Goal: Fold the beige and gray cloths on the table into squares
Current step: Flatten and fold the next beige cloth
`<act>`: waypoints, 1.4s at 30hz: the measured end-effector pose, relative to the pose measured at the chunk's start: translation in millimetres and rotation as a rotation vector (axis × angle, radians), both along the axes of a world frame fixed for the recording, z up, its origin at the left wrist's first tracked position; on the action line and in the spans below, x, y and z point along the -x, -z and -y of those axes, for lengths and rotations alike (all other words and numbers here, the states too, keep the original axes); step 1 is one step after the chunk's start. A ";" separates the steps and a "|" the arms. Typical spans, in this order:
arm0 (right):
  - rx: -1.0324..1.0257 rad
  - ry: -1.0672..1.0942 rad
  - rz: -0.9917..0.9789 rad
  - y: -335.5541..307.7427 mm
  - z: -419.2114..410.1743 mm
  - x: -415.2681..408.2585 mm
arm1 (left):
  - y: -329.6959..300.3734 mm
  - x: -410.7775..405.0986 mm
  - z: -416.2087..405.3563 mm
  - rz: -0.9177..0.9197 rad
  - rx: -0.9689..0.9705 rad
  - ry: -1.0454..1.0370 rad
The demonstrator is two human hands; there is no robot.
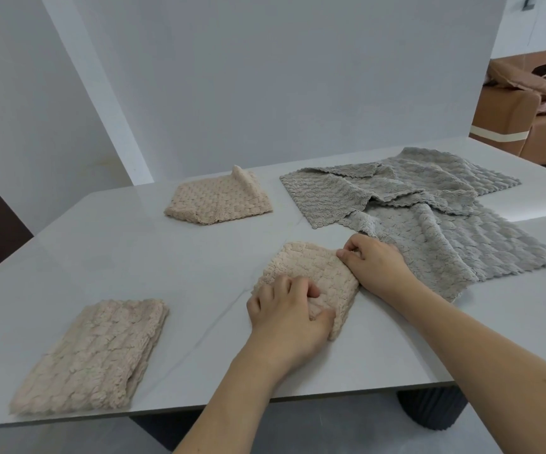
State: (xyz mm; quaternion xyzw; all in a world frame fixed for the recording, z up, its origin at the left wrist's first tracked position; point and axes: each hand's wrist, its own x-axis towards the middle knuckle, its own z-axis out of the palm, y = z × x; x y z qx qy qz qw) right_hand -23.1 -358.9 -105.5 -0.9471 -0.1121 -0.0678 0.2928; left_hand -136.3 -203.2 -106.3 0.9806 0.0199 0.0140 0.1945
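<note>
Beige and nubbly, the cloth being worked [311,273] lies folded small near the middle of the pale stone-look table [134,257], its near corner drooping into a loose point toward the table's front edge. The left hand [286,314] rests on the near part of it with fingers curled and the thumb pressed against the fold, so that a bunch of the fabric is gathered under the palm. The right hand [376,263] sits at the cloth's right edge, its fingers bent and its thumb and forefinger pinching the far right corner; the heel of that hand lies over the edge of the gray cloths. Those gray cloths [428,211] spread unfolded across the right side of the table, several sheets overlapping with scalloped edges showing and one corner turned back; how many there are I cannot tell. Two more beige pieces lie apart from the hands: a folded beige cloth [91,355] near the front left corner, its layers visible along the right side, and a far beige cloth [219,201] toward the back of the table, folded flat with one small flap standing upright at its rear edge. A white wall panel [265,77] stands behind the table, and a brown sofa [527,126] shows at the far right.
</note>
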 end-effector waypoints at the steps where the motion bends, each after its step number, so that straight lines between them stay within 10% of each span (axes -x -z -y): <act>1: -0.004 0.002 0.001 -0.3 -0.2 0.2 | -1.5 -0.3 -1.8 -0.009 0.002 0.008; 11: -0.181 -0.027 0.000 6.0 5.3 -4.9 | -32.6 -52.8 -29.8 0.002 -0.029 -0.327; 18: -0.374 -0.023 -0.037 3.3 7.9 -0.9 | -16.5 -71.2 -22.9 0.014 0.007 -0.208; 26: -1.240 0.008 -0.627 -33.4 -18.5 7.9 | -52.4 -76.6 -49.4 0.123 0.692 -0.120; 42: -0.913 -0.145 -0.657 -78.6 -332.5 -37.2 | -79.8 -77.6 -350.2 0.372 0.665 -0.458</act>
